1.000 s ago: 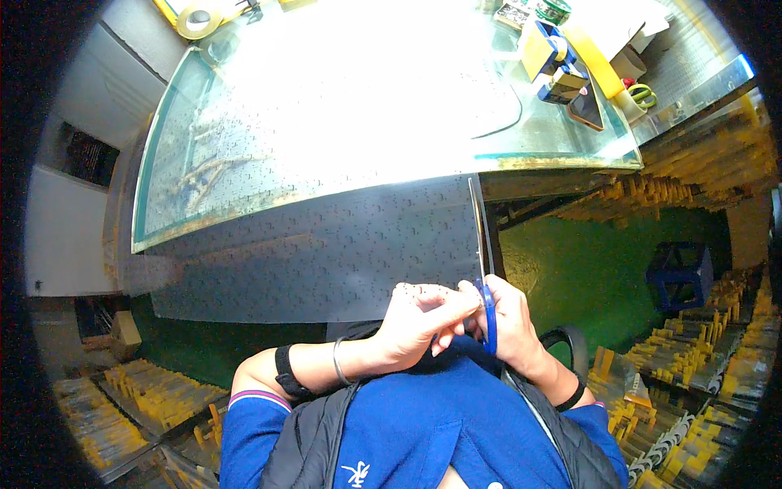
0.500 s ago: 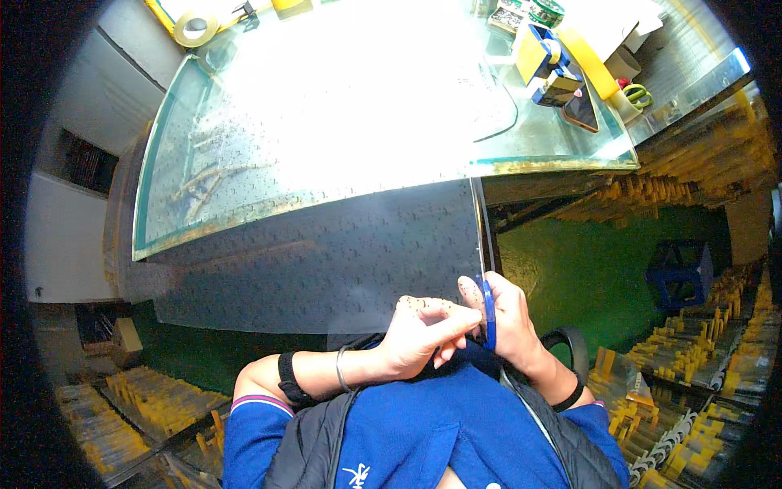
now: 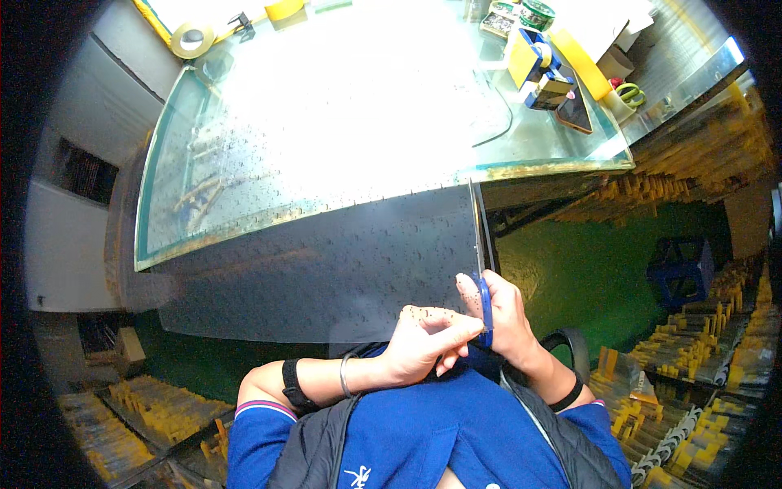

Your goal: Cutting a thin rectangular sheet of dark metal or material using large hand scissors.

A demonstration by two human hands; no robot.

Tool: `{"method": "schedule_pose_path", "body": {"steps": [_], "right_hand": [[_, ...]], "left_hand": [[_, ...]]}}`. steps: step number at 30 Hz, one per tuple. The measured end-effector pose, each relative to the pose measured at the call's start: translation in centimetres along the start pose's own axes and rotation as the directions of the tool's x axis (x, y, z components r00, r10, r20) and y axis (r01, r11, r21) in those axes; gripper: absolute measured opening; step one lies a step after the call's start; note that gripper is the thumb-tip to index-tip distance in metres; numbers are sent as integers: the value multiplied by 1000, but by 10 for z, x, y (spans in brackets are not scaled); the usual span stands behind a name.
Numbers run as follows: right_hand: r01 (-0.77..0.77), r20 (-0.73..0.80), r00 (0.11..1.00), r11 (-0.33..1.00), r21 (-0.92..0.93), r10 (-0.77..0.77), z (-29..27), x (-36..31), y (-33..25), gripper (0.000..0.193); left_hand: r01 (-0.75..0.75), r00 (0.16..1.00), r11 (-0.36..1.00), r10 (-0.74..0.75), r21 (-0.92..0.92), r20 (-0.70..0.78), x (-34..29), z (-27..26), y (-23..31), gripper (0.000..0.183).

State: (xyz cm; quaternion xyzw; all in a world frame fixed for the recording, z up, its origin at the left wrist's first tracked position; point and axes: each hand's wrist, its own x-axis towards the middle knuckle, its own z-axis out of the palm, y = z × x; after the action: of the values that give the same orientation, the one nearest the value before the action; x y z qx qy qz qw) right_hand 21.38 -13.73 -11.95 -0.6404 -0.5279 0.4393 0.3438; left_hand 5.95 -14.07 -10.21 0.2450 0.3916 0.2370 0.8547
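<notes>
In front of my chest, my right hand (image 3: 507, 319) is closed around a narrow blue object (image 3: 487, 306), seen edge-on, so its kind is unclear. Just left of it, my left hand (image 3: 425, 341) has thumb and fingers pinched together, the thumb tip close to the blue object. Anything between those fingertips is too small to make out. Small dark specks dot the skin of both hands. A see-through sheet with small dark marks (image 3: 326, 277) stretches from the table toward me, and its right edge runs up to my right hand.
A glass-topped table (image 3: 167, 163) under strong glare lies ahead. At its right are a tape dispenser (image 3: 542, 77), a phone (image 3: 575, 114), a yellow roll (image 3: 582, 65) and green-handled scissors (image 3: 630, 95). A tape roll (image 3: 193, 38) sits far left. A blue crate (image 3: 680, 269) stands right.
The view has shifted slightly. My left thumb and fingers have moved a little right and down against the blue object; my right hand keeps its grip on it.
</notes>
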Motion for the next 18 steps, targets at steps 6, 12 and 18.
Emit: {"method": "schedule_pose_path", "body": {"steps": [6, 12, 18], "right_hand": [[20, -28, 999, 1000, 18, -20, 3, 1, 1, 39], [60, -77, 995, 998, -3, -60, 6, 1, 1, 37], [92, -101, 990, 994, -53, -97, 7, 1, -1, 36]], "left_hand": [[8, 1000, 1000, -8, 10, 5, 0, 2, 1, 18], [11, 1000, 1000, -11, 20, 11, 1, 2, -1, 18], [-12, 1000, 1000, 12, 5, 26, 1, 2, -2, 19]]}}
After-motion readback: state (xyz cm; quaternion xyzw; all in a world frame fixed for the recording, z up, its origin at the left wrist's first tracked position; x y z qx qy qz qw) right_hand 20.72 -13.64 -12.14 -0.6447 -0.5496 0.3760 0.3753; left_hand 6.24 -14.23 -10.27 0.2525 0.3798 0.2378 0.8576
